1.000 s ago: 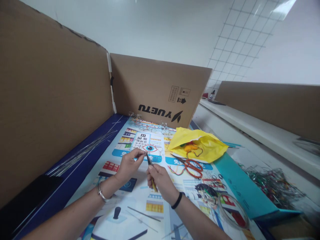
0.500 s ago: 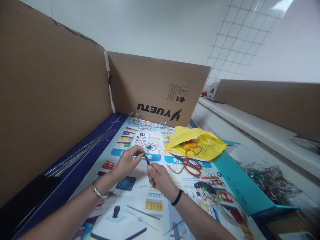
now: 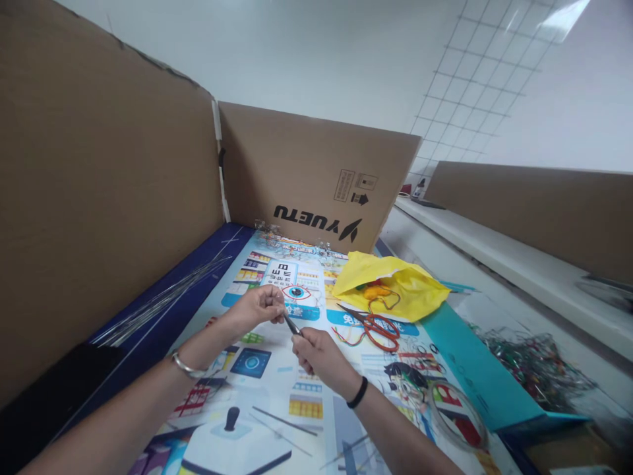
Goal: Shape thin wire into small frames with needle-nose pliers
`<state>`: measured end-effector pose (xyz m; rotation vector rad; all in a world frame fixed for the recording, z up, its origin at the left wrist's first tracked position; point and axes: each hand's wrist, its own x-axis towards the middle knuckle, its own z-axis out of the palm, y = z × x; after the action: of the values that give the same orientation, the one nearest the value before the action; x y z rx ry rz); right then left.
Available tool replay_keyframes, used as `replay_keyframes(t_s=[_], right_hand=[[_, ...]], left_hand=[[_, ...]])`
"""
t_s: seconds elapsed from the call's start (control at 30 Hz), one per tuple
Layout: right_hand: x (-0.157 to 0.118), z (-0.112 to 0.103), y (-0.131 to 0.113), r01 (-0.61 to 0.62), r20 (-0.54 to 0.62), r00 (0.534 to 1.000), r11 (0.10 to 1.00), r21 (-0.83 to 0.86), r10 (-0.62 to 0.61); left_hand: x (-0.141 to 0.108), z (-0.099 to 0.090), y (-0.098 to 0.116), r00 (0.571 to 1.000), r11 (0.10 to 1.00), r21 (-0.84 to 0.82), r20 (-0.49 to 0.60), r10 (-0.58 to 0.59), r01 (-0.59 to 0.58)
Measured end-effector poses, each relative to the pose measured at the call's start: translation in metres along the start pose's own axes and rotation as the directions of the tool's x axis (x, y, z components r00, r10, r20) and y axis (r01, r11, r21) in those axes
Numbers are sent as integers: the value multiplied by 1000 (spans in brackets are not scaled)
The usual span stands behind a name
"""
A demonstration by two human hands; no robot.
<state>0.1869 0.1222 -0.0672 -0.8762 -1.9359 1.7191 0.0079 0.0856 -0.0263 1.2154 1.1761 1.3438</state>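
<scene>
Curling tighter, left hand (image 3: 267, 305) at pliers (image 3: 291, 324)

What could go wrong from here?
The pliers' tips sit right at the left hand's fingertips, so a slip by the right hand might pinch them. The scissors lie with bare blades near the right hand; a sideways reach could catch them. Colored threads beside the scissors might snag.

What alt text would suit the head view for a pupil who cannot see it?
The right hand holds pliers, their tip at the left hand, above a printed sheet. Scissors and an open yellow bag lie to the right; cardboard stands behind.
</scene>
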Motion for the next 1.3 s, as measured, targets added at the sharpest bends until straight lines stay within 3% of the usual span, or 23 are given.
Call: replay_keyframes(t_s=[0.27,0.5,0.6,0.73,0.87,1.1,1.17,1.23,1.3], right_hand=[[-1,2,-2,-35,-44,998,995,90,39],[-2,2,-4,-65,-32,997,993,102,69],[-1,1,-1,-51,-49,997,998,47,53],[0,-2,4,39,-59,997,995,-92,-44],[-3,-7,0,126,15,992,965,-230,-126],[-6,-16,-12,230,172,970,884,-406,-173],[-5,-16,-11,236,148,970,875,-422,-190],[-3,-15,-7,217,57,975,889,-404,-213],[-2,-12,-2,192,-30,977,925,-329,-213]], left_hand=[[-1,16,-3,970,976,190,-197,144,-107],[-5,15,-8,940,833,537,-199,277,-132],[-6,13,-7,940,793,591,-165,299,-148],[-3,10,-3,971,899,413,-114,210,-146],[-2,3,2,1000,993,117,3,24,-24],[-7,-8,5,958,987,-12,241,-154,162],[-7,-5,4,970,990,-26,203,-130,138],[-6,3,4,996,997,-48,69,-56,59],[-5,12,3,995,998,-57,-100,19,-25]])
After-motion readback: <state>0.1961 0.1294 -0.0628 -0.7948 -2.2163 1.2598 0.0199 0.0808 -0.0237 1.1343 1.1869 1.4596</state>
